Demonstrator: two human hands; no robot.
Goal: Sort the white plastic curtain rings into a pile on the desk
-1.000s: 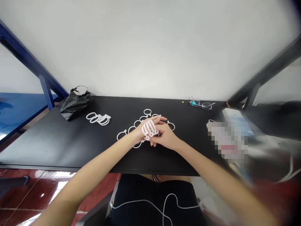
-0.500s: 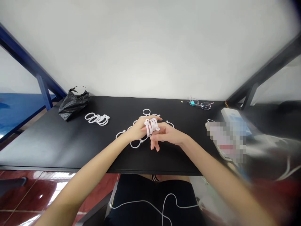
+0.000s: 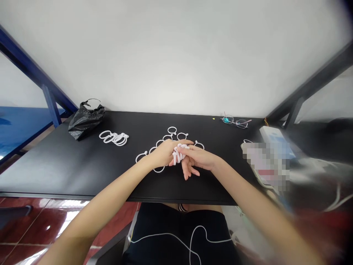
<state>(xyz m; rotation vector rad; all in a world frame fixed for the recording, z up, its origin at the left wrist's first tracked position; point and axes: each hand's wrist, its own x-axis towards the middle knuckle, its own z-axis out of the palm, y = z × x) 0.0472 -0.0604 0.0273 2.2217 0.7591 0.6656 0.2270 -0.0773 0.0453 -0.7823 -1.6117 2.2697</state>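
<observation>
From my remote seat, I see the bunch of white rings has slid off the back of my left hand towards its fingers. My right hand now has its thumb across them. Fingertips below reach out farther; with such overlap, they're probably the right hand's.

Bench: black, smooth, satin sheen. Rings: white, smooth, plastic-looking. Bag: thin black plastic, crinkled, glossy. Floor tiles: red, highly glossy. Wall: matt, pale.
</observation>
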